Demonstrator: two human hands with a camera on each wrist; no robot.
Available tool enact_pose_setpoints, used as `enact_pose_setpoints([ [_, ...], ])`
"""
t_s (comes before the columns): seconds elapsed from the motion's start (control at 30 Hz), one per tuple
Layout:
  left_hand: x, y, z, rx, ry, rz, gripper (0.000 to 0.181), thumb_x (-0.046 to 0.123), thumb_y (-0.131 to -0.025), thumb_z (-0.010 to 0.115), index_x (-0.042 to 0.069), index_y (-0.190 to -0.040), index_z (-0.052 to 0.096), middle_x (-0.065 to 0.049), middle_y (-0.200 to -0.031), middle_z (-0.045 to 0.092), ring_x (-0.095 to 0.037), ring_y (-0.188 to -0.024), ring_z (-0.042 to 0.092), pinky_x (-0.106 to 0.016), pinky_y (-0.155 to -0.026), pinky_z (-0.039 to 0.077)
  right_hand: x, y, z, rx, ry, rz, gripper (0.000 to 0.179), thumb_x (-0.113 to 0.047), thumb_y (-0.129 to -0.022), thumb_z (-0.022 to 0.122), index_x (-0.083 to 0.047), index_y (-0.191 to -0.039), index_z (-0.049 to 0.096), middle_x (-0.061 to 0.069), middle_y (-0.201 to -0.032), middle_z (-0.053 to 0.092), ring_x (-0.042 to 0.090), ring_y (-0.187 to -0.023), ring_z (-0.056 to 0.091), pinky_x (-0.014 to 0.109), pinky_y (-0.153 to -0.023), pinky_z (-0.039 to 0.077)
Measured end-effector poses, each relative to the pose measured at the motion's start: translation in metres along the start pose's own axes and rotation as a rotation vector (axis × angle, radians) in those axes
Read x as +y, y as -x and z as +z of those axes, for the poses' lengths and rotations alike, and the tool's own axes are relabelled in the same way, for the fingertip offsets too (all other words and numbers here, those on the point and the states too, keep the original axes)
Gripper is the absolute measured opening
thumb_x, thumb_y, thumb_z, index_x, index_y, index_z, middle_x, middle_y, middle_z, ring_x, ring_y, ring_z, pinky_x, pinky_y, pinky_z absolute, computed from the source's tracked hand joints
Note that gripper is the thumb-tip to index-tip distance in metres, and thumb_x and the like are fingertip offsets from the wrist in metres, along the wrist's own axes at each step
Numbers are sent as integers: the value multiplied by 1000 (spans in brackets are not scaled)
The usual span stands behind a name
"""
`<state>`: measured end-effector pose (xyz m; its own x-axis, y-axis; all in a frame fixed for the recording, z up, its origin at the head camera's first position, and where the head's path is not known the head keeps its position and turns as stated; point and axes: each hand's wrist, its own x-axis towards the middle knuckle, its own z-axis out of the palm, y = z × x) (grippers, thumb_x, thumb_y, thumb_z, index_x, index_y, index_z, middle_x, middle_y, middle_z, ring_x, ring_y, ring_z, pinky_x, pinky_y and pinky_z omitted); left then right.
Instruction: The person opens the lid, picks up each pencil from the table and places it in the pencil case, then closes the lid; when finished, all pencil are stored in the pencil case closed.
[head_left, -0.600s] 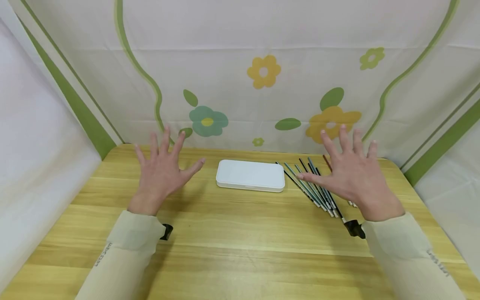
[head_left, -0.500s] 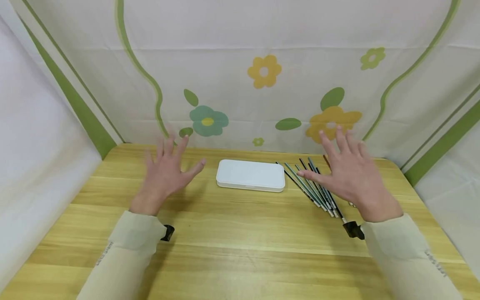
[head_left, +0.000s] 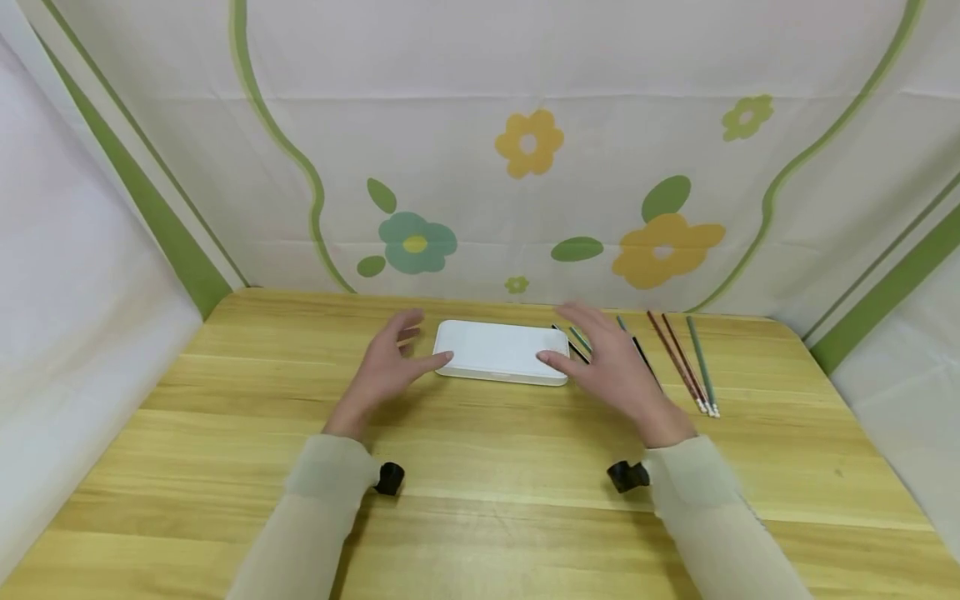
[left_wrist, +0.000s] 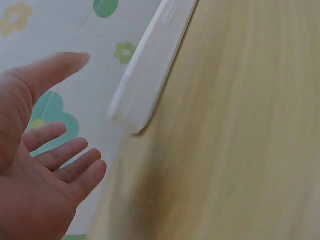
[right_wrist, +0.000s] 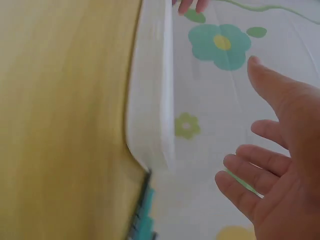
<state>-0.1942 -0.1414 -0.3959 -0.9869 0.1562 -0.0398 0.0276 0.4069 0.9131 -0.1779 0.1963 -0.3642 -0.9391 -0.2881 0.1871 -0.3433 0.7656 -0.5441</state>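
A white flat case (head_left: pixel 501 350) with rounded corners lies closed on the wooden table. My left hand (head_left: pixel 384 364) hovers at its left end, fingers relaxed and thumb spread toward the case. At the opposite end hovers my right hand (head_left: pixel 613 365), its thumb over the case's corner in the head view. Both wrist views show a gap between each hand and the case (left_wrist: pixel 150 65), and neither hand holds anything. Several dark and green pencils (head_left: pixel 581 340) lie right of the case, mostly hidden under my right hand.
Farther right, red pencils (head_left: pixel 677 358) and a green pencil (head_left: pixel 702 362) lie with their white eraser ends toward me. A floral curtain (head_left: pixel 465 167) hangs along the table's back edge, with white cloth at both sides.
Both hands have moved inward from wide apart to the two ends of the case, and their spread fingers have relaxed. The red and green pencils at the right have come into fuller view.
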Motion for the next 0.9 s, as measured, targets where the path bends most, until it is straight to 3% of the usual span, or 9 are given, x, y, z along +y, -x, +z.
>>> enact_pose_setpoints([
  [0.1,-5,-4,9,-5,111,-27,87,20,-94,85,6,-165,36,-20,-169,40,-41,-156,41,-53,-129,38,-3,-5,20,14,-76,-4,66,-43,-98,80,-13,-153,60,13,-163,54,38,-154,46,63,-124,40],
  [0.27,-12,-6,16,-32,185,-60,95,10,-90,87,9,-168,32,-18,-172,37,-41,-159,39,-51,-129,38,-5,-12,45,24,-121,-17,53,-36,-95,83,-14,-142,70,9,-152,65,35,-146,54,58,-121,44],
  [0.5,-11,-12,24,-124,142,-38,108,-1,-84,87,11,-171,25,-20,-172,37,-42,-158,40,-54,-128,38,-7,-18,57,24,-211,40,42,-31,-92,87,-17,-130,78,3,-143,72,31,-145,58,53,-133,30],
  [0.7,-12,-12,27,-72,107,-30,101,-4,-85,86,7,-169,30,-21,-168,42,-41,-154,45,-53,-126,41,-4,-20,63,21,-266,54,42,-25,-87,92,-18,-127,79,3,-141,73,31,-143,59,51,-131,34],
  [0.9,-12,-11,29,-34,104,-45,95,-3,-83,88,6,-164,40,-17,-165,41,-39,-151,47,-49,-125,44,-1,-21,64,17,-269,50,47,-21,-82,95,-18,-126,80,2,-140,73,31,-144,56,53,-132,30],
])
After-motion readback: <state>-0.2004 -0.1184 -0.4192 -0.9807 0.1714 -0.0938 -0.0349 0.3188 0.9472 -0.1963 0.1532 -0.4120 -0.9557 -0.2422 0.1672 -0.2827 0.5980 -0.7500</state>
